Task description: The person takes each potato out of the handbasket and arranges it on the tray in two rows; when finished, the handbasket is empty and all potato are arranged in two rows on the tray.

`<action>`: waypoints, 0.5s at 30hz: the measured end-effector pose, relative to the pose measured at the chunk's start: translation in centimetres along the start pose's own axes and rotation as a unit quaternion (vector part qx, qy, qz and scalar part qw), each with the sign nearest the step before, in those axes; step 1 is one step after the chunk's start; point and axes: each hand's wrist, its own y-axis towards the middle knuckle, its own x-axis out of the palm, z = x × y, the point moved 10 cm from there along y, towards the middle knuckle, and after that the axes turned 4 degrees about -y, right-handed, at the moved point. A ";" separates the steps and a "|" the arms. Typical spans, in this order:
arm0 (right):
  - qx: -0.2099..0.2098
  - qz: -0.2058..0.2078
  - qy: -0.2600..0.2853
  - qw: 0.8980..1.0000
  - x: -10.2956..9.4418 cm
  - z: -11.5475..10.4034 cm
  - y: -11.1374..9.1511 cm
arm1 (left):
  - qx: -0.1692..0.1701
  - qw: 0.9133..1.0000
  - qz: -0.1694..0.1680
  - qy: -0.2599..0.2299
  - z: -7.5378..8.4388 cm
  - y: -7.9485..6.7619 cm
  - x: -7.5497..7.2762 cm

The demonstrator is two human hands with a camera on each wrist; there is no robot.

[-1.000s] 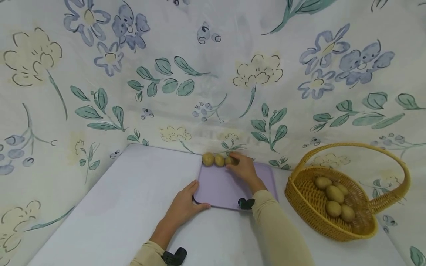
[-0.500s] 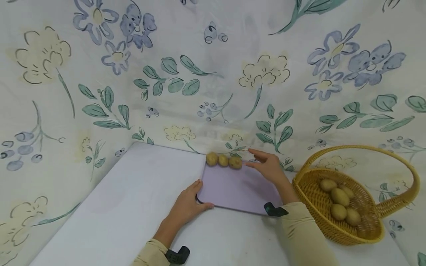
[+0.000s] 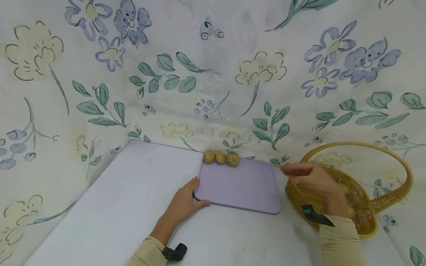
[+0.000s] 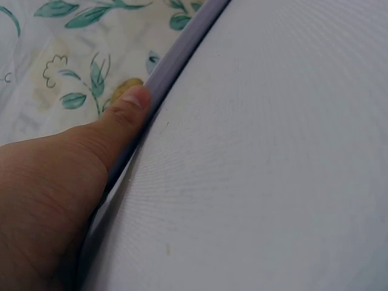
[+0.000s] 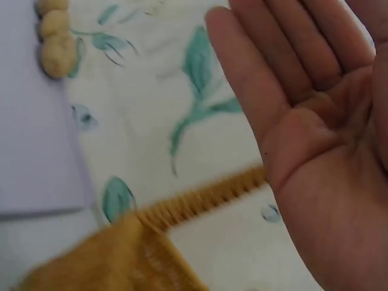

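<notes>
Three potatoes (image 3: 220,158) stand in a row along the far left edge of a lilac board (image 3: 239,186). My left hand (image 3: 182,202) rests at the board's near left corner, its thumb along the front edge and its fingers along the left side. In the left wrist view the thumb lies against the board's rim (image 4: 176,57). My right hand (image 3: 314,181) is over the left side of a wicker basket (image 3: 301,195), fingers straight and holding nothing. Its bare palm shows in the right wrist view. Potatoes in the basket (image 3: 351,212) are mostly hidden behind that hand and wrist.
The basket's tall arched handle (image 3: 359,145) rises over it at the right. A white table (image 3: 133,192) extends left of the board and in front of it. Flower-patterned cloth (image 3: 213,74) hangs right behind the table.
My right hand has let go of the third potato and moved right, from the board to over the basket. The left hand has stayed at the board's corner.
</notes>
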 end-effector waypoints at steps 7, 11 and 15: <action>0.037 -0.009 0.005 0.999 -2.9 1.5 -4.0 | -0.002 1.000 -0.002 0.005 -0.3 0.0 0.0; 0.031 -0.019 0.008 0.999 -4.1 2.7 -5.5 | 0.000 1.000 0.000 0.007 -0.2 0.0 0.0; 0.037 -0.025 0.051 0.998 -5.4 4.3 -6.5 | 0.000 1.000 -0.001 0.003 -0.1 0.0 0.0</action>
